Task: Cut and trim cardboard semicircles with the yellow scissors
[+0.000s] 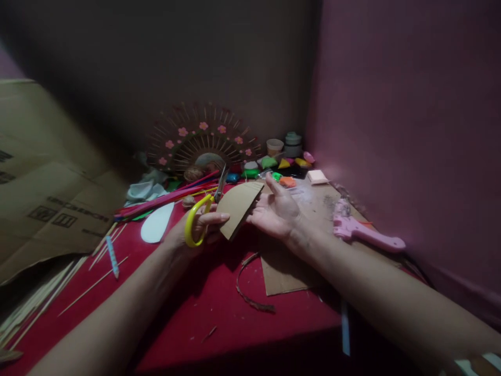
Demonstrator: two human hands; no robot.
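My left hand (210, 221) pinches a fan-shaped piece of cardboard (238, 204), its thumb lying on the near left corner. A pair of scissors with yellow handles (190, 225) is also in that hand, blades pointing up and away behind the cardboard. Beside the cardboard's right edge, my right hand (277, 211) is palm up with its thumb spread; its fingertips are partly hidden by the piece, and I cannot tell whether they touch it. A white rounded cutout (157, 223) lies left of my left hand. A flat cardboard sheet (287, 271) lies below my right hand.
A stick fan with pink flowers (203, 133) stands at the back. Several coloured clay packets (270, 163) lie near it. A pink tool (368, 234) rests at right by the wall. Left are a cardboard box (50, 172), thin sticks (43, 300) and a blue striped pencil (112, 257).
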